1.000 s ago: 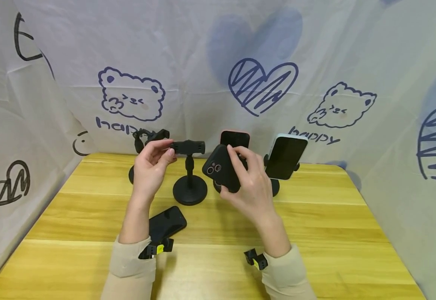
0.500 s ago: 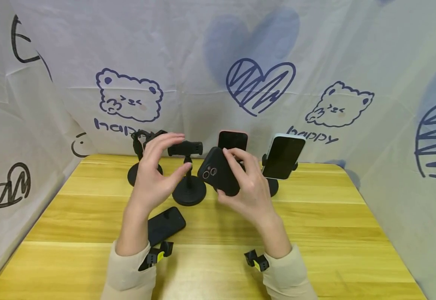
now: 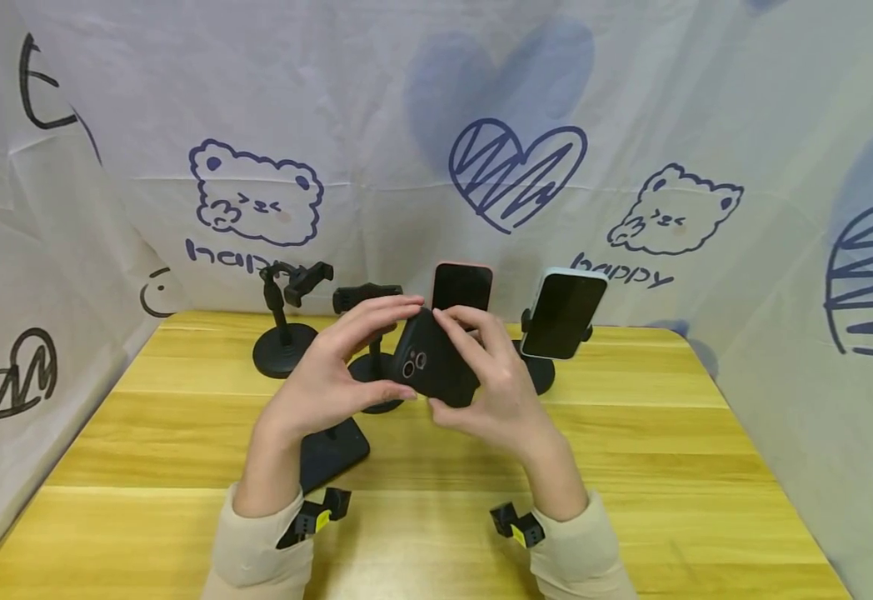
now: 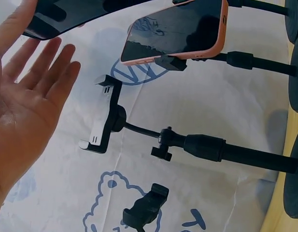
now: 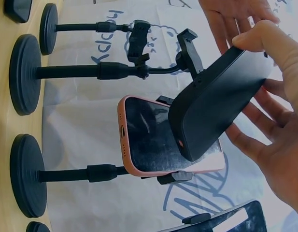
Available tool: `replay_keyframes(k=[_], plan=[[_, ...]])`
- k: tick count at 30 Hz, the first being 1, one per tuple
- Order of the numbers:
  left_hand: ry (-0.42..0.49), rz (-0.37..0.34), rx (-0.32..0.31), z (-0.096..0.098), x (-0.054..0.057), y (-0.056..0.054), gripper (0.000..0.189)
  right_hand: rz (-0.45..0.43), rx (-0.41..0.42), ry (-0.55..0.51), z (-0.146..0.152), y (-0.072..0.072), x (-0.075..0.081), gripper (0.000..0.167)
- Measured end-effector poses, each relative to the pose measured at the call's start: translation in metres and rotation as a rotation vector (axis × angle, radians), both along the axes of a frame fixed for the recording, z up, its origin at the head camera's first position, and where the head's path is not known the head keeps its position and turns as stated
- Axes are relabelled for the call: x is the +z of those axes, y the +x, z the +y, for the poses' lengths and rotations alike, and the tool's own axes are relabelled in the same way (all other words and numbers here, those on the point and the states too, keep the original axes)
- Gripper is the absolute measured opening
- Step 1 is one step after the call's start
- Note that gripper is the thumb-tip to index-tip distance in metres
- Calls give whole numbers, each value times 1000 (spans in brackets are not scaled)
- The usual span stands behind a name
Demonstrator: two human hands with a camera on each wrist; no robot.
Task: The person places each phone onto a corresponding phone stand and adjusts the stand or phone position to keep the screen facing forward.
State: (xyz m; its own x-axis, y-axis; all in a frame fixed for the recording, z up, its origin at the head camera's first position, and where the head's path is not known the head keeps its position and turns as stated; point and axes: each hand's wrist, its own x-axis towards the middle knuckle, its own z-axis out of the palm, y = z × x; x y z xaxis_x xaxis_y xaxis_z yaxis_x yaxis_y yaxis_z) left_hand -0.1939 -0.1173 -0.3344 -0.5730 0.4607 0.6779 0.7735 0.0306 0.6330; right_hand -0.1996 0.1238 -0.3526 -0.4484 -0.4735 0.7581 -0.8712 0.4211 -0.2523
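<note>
My right hand (image 3: 507, 383) grips a black-cased smartphone (image 3: 444, 367) by its long edges, held tilted above the table with its back and camera lenses toward the head camera. At the phone's camera end is my left hand (image 3: 324, 392), fingertips near the top edge and thumb near the lower one. The left wrist view shows its fingers (image 4: 54, 63) fairly straight beside the phone's dark screen side (image 4: 81, 14). Just behind the hands stands a black phone stand (image 3: 361, 296) with its clamp bare, partly hidden. Another black phone (image 3: 335, 450) lies on the table beneath my left hand.
A second bare stand (image 3: 284, 346) is at the back left. A phone in a pink case (image 3: 462, 283) and one in a light blue case (image 3: 566, 315) sit in stands to the right. A white printed cloth (image 3: 376, 217) hangs behind the wooden table (image 3: 654, 467).
My left hand has left the middle stand's clamp, opened, and moved right to the camera end of the black phone. My right hand has lowered the phone slightly, still gripping it.
</note>
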Motion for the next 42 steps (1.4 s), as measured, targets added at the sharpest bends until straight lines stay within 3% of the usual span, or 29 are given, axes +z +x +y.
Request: replay_keyframes(k=[12,21,24,28,36,42], plan=[[101,-56,-46,2,2,4,85,-110,183,-85,-1,4,2,94],[211,-52,-34,8,2,7,85,-143,202,-121,-6,5,2,89],[253,-31,2,11,2,7,85,-147,209,-136,-9,5,1,84],[276,9,104,15,2,8,85,-160,197,-141,-14,4,-3,78],[277,121,324,33,-1,6,82,-148,56,-145,-27,3,-13,65],[244,143,399,48,-6,6,78,-132,-75,-172,-33,4,-16,40]])
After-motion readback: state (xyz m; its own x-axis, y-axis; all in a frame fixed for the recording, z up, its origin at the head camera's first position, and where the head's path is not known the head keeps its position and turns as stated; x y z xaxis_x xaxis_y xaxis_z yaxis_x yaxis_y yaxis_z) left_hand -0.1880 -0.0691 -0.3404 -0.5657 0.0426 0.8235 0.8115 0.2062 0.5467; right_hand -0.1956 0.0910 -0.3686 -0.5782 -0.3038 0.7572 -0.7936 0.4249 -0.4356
